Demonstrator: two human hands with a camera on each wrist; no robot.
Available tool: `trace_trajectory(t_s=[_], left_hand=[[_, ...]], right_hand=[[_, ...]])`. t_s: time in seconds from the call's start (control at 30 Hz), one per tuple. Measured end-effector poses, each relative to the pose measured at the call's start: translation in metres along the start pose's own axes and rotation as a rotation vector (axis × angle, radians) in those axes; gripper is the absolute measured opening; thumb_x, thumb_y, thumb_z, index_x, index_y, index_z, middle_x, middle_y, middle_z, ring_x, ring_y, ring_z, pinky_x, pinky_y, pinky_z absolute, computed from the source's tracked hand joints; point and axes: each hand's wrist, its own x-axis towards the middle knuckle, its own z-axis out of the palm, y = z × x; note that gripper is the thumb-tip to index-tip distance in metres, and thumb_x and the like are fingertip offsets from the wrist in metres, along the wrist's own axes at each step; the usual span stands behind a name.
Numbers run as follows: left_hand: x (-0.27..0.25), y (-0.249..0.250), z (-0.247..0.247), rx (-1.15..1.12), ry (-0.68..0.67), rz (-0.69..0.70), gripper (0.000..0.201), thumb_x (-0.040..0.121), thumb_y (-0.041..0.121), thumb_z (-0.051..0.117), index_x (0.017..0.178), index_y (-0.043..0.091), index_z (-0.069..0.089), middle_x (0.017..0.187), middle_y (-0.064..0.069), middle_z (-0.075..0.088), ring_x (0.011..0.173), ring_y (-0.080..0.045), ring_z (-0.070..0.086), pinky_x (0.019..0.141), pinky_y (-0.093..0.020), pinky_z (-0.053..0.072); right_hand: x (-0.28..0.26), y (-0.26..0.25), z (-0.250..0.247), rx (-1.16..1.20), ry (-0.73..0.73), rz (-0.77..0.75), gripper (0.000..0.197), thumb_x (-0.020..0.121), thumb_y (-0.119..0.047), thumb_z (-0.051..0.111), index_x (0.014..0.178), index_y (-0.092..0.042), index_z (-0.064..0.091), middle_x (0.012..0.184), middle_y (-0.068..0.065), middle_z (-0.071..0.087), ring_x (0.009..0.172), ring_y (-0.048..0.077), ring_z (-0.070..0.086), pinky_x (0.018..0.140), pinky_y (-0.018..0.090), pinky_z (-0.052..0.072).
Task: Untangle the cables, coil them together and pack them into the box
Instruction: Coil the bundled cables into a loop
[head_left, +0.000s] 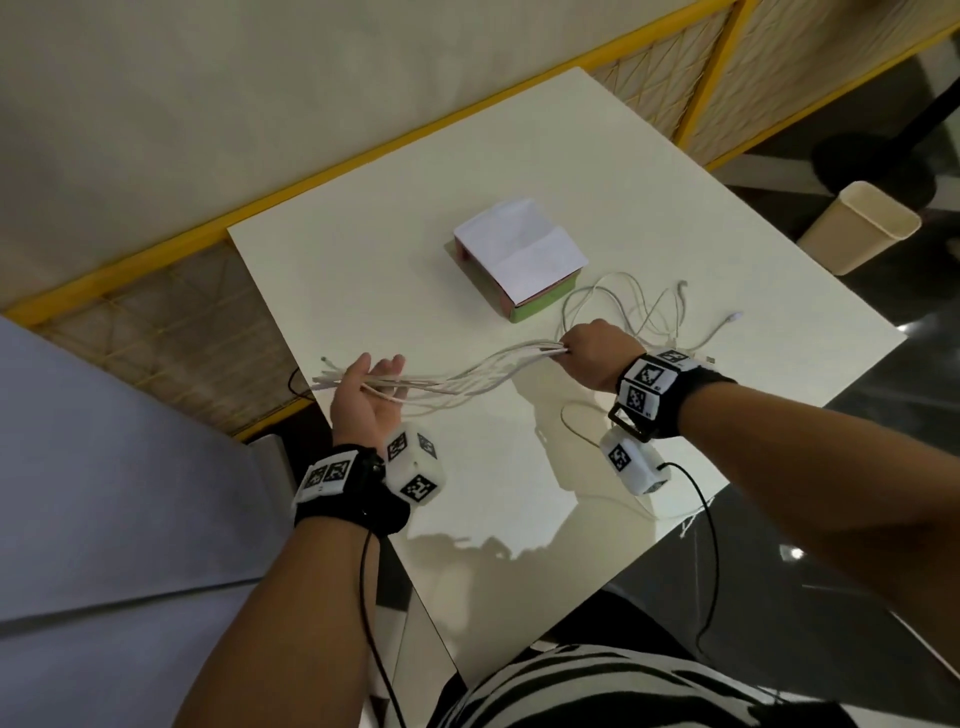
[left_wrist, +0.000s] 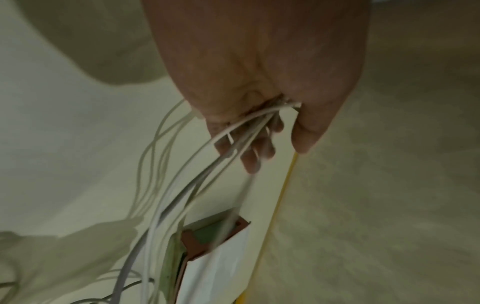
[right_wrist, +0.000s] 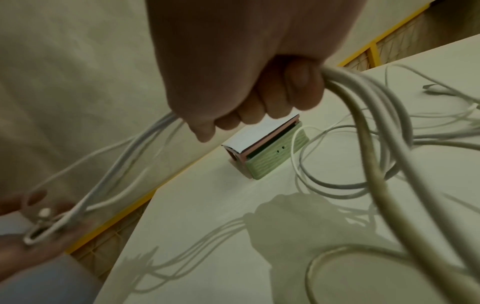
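Several white cables (head_left: 483, 370) hang stretched in a bundle between my two hands above the white table (head_left: 395, 218). My left hand (head_left: 368, 391) is palm up at the table's left edge with straight fingers, and the cable ends lie across its palm (left_wrist: 259, 121). My right hand (head_left: 597, 358) grips the bundle in a fist (right_wrist: 246, 82). Beyond that fist the cables trail in loose tangled loops (head_left: 639, 306) on the table. The box (head_left: 519, 260), green and pink under a white paper flap, sits mid-table behind the hands, also seen in the wrist views (left_wrist: 207, 236) (right_wrist: 267, 158).
A beige bin (head_left: 857, 228) stands on the dark floor right of the table. A yellow-framed mesh partition (head_left: 691, 98) runs behind the table, and a black stand base (head_left: 872, 161) sits beyond the bin. A grey surface (head_left: 104, 493) lies to my left.
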Motion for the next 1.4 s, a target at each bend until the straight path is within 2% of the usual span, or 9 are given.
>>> trace_trajectory(t_s=[0.2,0.33,0.47,0.6,0.8,0.93,1.07,1.2,1.4], left_hand=[[-0.001,-0.019,-0.003,0.132,0.077,-0.122,0.020,0.091,0.030,0.055,0.090,0.011,0.048,0.098,-0.015,0.054,0.092,-0.028,0.057,0.093,-0.045,0.045],[0.003,-0.018,-0.020,0.459,0.120,-0.204,0.082,0.076,0.051,0.060,0.141,0.008,0.036,0.070,-0.015,0.062,0.058,-0.025,0.063,0.063,-0.033,0.049],[-0.005,-0.029,-0.009,0.559,0.221,-0.205,0.039,0.087,0.043,0.055,0.110,0.013,0.046,0.076,-0.009,0.050,0.060,-0.023,0.054,0.060,-0.033,0.047],[-0.028,-0.050,0.020,0.651,-0.013,-0.319,0.044,0.090,0.047,0.053,0.069,0.009,0.055,0.059,-0.005,0.057,0.059,-0.021,0.054,0.063,-0.032,0.049],[-0.032,-0.080,0.068,0.694,-0.214,-0.432,0.064,0.087,0.062,0.045,0.120,0.007,0.052,0.116,-0.013,0.056,0.108,-0.028,0.055,0.085,-0.044,0.049],[-0.022,-0.082,0.085,0.530,-0.171,-0.383,0.038,0.096,0.044,0.044,0.090,0.010,0.061,0.095,-0.011,0.064,0.088,-0.024,0.061,0.082,-0.047,0.049],[-0.017,-0.088,0.091,0.430,-0.135,-0.306,0.039,0.101,0.035,0.035,0.091,0.011,0.063,0.096,-0.007,0.063,0.095,-0.020,0.057,0.072,-0.036,0.048],[-0.017,-0.080,0.089,0.223,-0.052,-0.222,0.042,0.102,0.032,0.031,0.066,0.016,0.044,0.064,-0.005,0.071,0.075,-0.021,0.068,0.076,-0.032,0.046],[-0.014,-0.054,0.086,-0.056,0.047,-0.176,0.039,0.099,0.020,0.031,0.060,0.017,0.030,0.036,0.003,0.026,0.030,-0.014,0.032,0.066,-0.038,0.048]], right_hand=[[0.003,0.004,-0.001,0.039,0.055,0.076,0.040,0.096,-0.034,0.038,0.085,-0.003,0.062,0.080,0.013,0.054,0.075,0.032,0.054,0.062,0.031,0.036],[0.005,0.002,0.001,0.070,0.044,0.122,0.041,0.096,-0.034,0.039,0.088,-0.002,0.062,0.081,0.013,0.055,0.072,0.030,0.051,0.062,0.031,0.036],[0.007,-0.008,0.002,0.086,0.055,0.136,0.037,0.095,-0.033,0.039,0.092,-0.003,0.062,0.092,0.016,0.061,0.078,0.032,0.055,0.065,0.031,0.040],[0.009,-0.028,0.002,0.064,0.061,0.107,0.035,0.095,-0.029,0.038,0.093,-0.004,0.062,0.098,0.017,0.064,0.075,0.030,0.053,0.065,0.031,0.041],[0.001,-0.048,0.006,-0.022,0.051,-0.013,0.033,0.096,-0.027,0.036,0.096,-0.006,0.062,0.098,0.016,0.065,0.086,0.035,0.063,0.064,0.033,0.043],[-0.002,-0.049,0.007,-0.041,0.031,-0.051,0.033,0.096,-0.029,0.038,0.101,-0.008,0.063,0.100,0.016,0.065,0.088,0.034,0.064,0.066,0.035,0.045],[-0.003,-0.046,0.010,-0.006,0.039,-0.058,0.036,0.096,-0.034,0.037,0.099,-0.008,0.061,0.094,0.014,0.065,0.079,0.031,0.061,0.061,0.033,0.042],[0.000,-0.041,0.009,0.024,0.020,-0.061,0.034,0.092,-0.037,0.043,0.088,-0.009,0.061,0.079,0.010,0.057,0.070,0.028,0.054,0.059,0.031,0.039],[-0.001,-0.015,0.011,0.115,-0.059,-0.044,0.030,0.089,-0.035,0.051,0.066,-0.015,0.053,0.065,0.004,0.050,0.069,0.027,0.051,0.060,0.030,0.036]])
